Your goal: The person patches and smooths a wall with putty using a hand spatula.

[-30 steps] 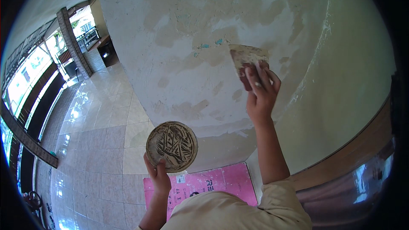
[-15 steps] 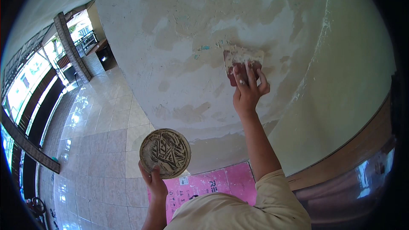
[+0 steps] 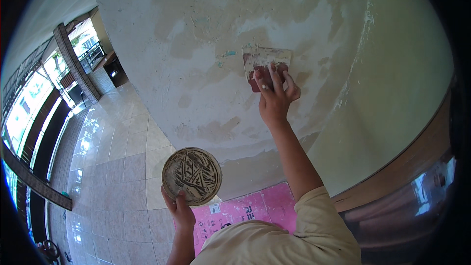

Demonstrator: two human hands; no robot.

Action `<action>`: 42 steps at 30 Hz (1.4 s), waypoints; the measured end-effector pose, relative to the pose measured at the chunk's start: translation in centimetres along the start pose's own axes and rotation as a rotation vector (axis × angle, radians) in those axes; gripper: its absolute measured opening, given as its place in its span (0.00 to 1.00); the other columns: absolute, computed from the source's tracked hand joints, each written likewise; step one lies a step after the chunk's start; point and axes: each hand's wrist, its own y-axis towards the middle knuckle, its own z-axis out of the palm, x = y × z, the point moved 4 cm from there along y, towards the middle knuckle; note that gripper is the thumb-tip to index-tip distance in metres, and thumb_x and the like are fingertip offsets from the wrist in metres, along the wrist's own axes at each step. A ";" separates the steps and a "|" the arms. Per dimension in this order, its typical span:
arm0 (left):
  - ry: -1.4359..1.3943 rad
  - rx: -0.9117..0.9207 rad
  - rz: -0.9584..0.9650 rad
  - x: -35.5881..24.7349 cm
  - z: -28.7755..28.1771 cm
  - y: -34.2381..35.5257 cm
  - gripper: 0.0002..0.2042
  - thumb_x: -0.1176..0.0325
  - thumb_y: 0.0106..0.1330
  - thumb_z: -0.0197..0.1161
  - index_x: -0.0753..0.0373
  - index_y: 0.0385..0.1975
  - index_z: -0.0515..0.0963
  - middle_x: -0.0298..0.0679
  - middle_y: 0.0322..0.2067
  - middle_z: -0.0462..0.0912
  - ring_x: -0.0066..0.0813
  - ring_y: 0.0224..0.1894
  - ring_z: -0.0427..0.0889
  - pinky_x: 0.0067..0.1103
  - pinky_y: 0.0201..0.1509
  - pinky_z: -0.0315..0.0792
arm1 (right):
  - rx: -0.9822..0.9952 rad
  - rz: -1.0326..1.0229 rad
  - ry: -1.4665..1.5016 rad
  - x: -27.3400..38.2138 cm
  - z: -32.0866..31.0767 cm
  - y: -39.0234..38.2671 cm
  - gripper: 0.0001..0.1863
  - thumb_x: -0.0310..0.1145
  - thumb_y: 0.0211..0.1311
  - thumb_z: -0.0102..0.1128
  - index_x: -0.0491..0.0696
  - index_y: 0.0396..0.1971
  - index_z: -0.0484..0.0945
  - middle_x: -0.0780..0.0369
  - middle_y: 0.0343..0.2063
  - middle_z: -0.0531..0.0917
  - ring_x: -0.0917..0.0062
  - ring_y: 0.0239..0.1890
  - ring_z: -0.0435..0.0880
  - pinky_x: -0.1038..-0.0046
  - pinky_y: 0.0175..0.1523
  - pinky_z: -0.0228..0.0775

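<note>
Scraper [image 3: 267, 58] and right hand [image 3: 275, 99] have slid leftward over the wall [image 3: 201, 95], nearing turquoise flecks [image 3: 228, 53]; spread fingers grip the tool. Left hand [image 3: 182, 213] clasps a rimmed disc [image 3: 195, 172] by its lower edge, thumb on top. Dark printing marks the pink sheet [image 3: 278, 206] below.

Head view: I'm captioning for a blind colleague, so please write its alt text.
A person's right hand holds a reddish-brown scraper against a patchy wall, while the left hand holds a round, smeared disc. A pink sheet lies below; tiled floor extends to the left.
</note>
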 end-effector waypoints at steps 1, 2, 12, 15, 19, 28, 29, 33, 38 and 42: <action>-0.002 0.006 0.003 -0.2 -0.1 0.1 0.21 0.78 0.61 0.45 0.65 0.56 0.61 0.39 0.50 0.69 0.26 0.52 0.65 0.23 0.60 0.57 | 0.002 0.005 0.002 0.1 0.0 -0.7 0.27 0.26 0.52 0.56 0.71 0.51 0.77 0.68 0.61 0.70 0.64 0.60 0.60 0.57 0.57 0.44; -0.012 0.014 0.001 -0.2 0.0 0.1 0.20 0.77 0.62 0.45 0.65 0.56 0.61 0.39 0.50 0.69 0.26 0.52 0.65 0.23 0.60 0.57 | 0.002 0.008 0.005 0.0 0.2 -1.4 0.27 0.26 0.52 0.56 0.71 0.51 0.77 0.67 0.61 0.70 0.64 0.60 0.60 0.57 0.57 0.44; -0.035 0.014 -0.002 0.3 -0.1 0.5 0.20 0.77 0.62 0.45 0.65 0.56 0.61 0.39 0.50 0.69 0.26 0.52 0.65 0.23 0.60 0.57 | 0.003 0.006 0.011 -0.3 0.4 -1.5 0.28 0.25 0.51 0.56 0.70 0.51 0.77 0.66 0.61 0.70 0.62 0.60 0.60 0.56 0.57 0.43; -0.064 0.008 -0.037 1.2 -0.7 0.6 0.20 0.77 0.61 0.45 0.65 0.56 0.61 0.40 0.50 0.69 0.27 0.52 0.65 0.23 0.60 0.57 | -0.055 0.060 -0.005 -0.6 -0.4 -1.8 0.27 0.25 0.52 0.56 0.71 0.51 0.77 0.67 0.62 0.69 0.62 0.61 0.59 0.55 0.57 0.43; -0.062 0.010 -0.031 1.3 -0.9 0.7 0.21 0.78 0.61 0.46 0.65 0.56 0.62 0.40 0.50 0.69 0.27 0.53 0.65 0.23 0.61 0.57 | -0.025 0.032 -0.001 0.3 -0.2 0.9 0.29 0.25 0.52 0.56 0.71 0.53 0.76 0.67 0.62 0.69 0.62 0.61 0.59 0.55 0.58 0.44; -0.050 0.000 -0.062 1.0 -1.0 0.8 0.20 0.78 0.61 0.45 0.65 0.54 0.63 0.39 0.48 0.70 0.26 0.51 0.66 0.22 0.59 0.58 | -0.059 0.057 0.027 0.4 -1.2 0.3 0.27 0.26 0.52 0.56 0.71 0.50 0.78 0.67 0.62 0.69 0.60 0.61 0.59 0.54 0.57 0.44; -0.048 0.002 -0.054 0.8 -0.8 0.8 0.19 0.78 0.60 0.45 0.65 0.54 0.63 0.39 0.48 0.70 0.26 0.50 0.66 0.22 0.58 0.58 | -0.039 0.039 0.000 0.6 -0.9 0.8 0.27 0.26 0.52 0.57 0.71 0.50 0.78 0.67 0.62 0.69 0.60 0.61 0.59 0.54 0.57 0.44; -0.054 0.021 -0.035 0.6 -0.6 0.9 0.19 0.78 0.60 0.45 0.65 0.53 0.63 0.38 0.47 0.70 0.26 0.50 0.66 0.21 0.58 0.58 | 0.038 0.039 -0.024 1.1 -0.6 -1.1 0.26 0.27 0.52 0.58 0.71 0.50 0.78 0.68 0.62 0.68 0.62 0.61 0.59 0.54 0.58 0.43; -0.056 -0.007 -0.061 0.7 -0.7 0.7 0.19 0.78 0.60 0.45 0.65 0.53 0.63 0.39 0.47 0.70 0.26 0.50 0.66 0.22 0.58 0.58 | 0.028 0.031 0.011 2.1 -3.6 -1.2 0.24 0.28 0.55 0.55 0.73 0.49 0.78 0.70 0.59 0.71 0.64 0.61 0.59 0.56 0.58 0.42; -0.066 -0.005 -0.055 0.6 -0.8 0.7 0.20 0.78 0.59 0.45 0.65 0.54 0.63 0.39 0.48 0.70 0.26 0.51 0.66 0.22 0.58 0.59 | -0.057 -0.073 0.026 3.7 -6.0 -0.6 0.22 0.29 0.57 0.54 0.73 0.47 0.79 0.70 0.56 0.74 0.66 0.60 0.61 0.58 0.57 0.43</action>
